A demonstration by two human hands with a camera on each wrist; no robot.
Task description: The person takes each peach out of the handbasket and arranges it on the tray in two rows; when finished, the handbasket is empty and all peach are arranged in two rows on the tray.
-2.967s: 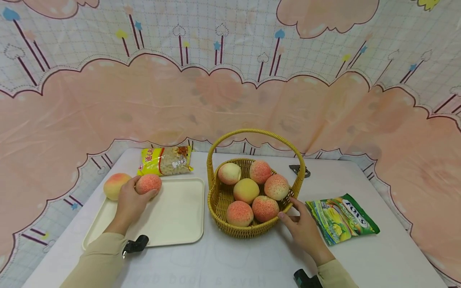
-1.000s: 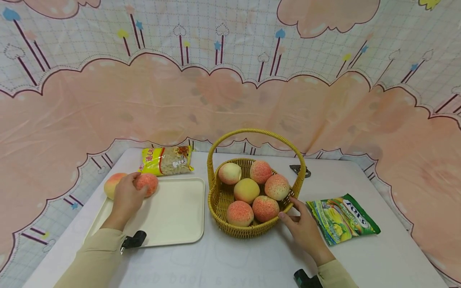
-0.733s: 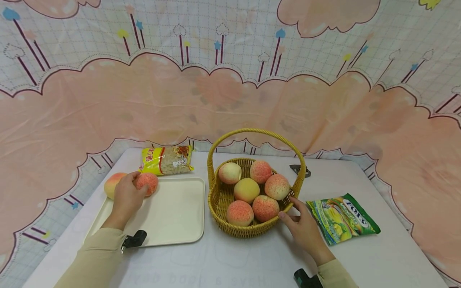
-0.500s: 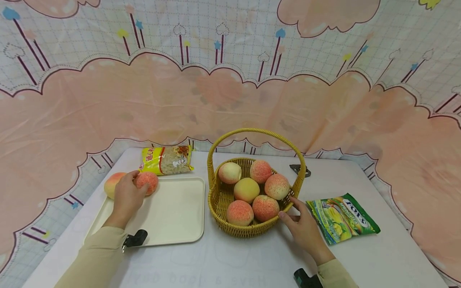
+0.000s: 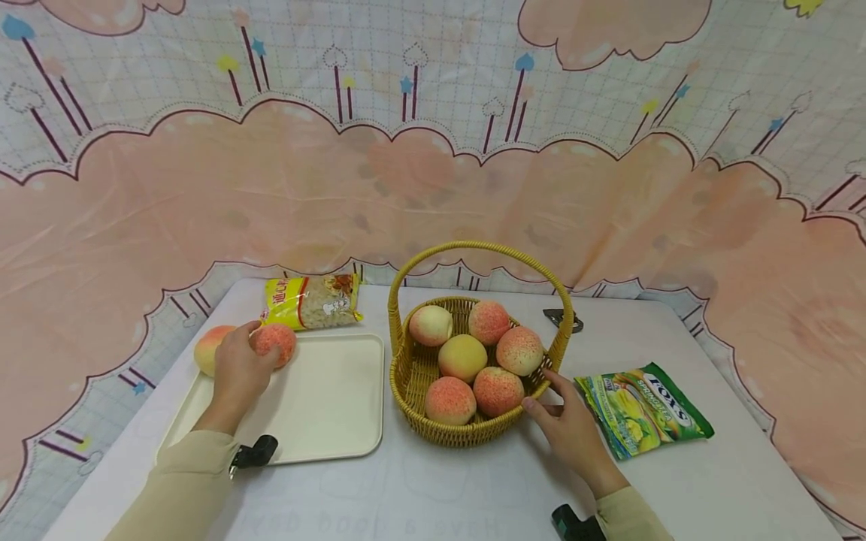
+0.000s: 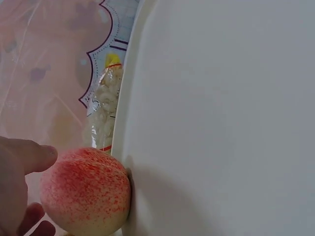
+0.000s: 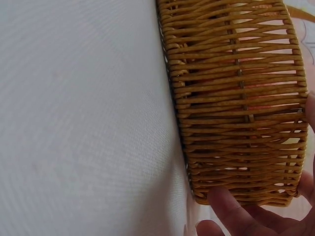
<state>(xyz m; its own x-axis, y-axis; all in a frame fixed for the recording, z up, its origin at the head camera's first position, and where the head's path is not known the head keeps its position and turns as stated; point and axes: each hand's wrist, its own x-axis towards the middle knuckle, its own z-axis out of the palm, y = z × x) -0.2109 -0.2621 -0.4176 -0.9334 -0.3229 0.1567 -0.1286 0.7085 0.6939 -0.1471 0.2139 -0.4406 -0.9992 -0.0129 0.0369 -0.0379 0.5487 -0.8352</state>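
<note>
My left hand [image 5: 241, 368] holds a red-speckled peach [image 5: 274, 346] at the back left of the cream tray [image 5: 331, 421], thumb in front and fingers behind it. From the left wrist view, the thumb tip is right at the side of the peach [image 6: 86, 191], which sits low over the tray's edge. A second, yellow-orange peach [image 5: 210, 350] is partly hidden behind this hand. With my right hand [image 5: 571, 428] I grip the right side of the yellow wicker basket [image 5: 446, 434], thumb at its rim and fingertips low on the weave in the right wrist view. Several peaches [image 5: 463, 358] lie inside.
Behind the tray lies a yellow and clear bag of pale snacks [image 5: 313, 302]. A green FOX'S candy bag [image 5: 646, 411] is right of the right hand. A small dark object [image 5: 563, 321] lies behind the basket's right side. The arched handle [image 5: 476, 246] stands up over the basket.
Since three seconds ago, my left hand and its peach have shifted slightly left. Over the last second they have stayed put. My right hand and the basket have not moved.
</note>
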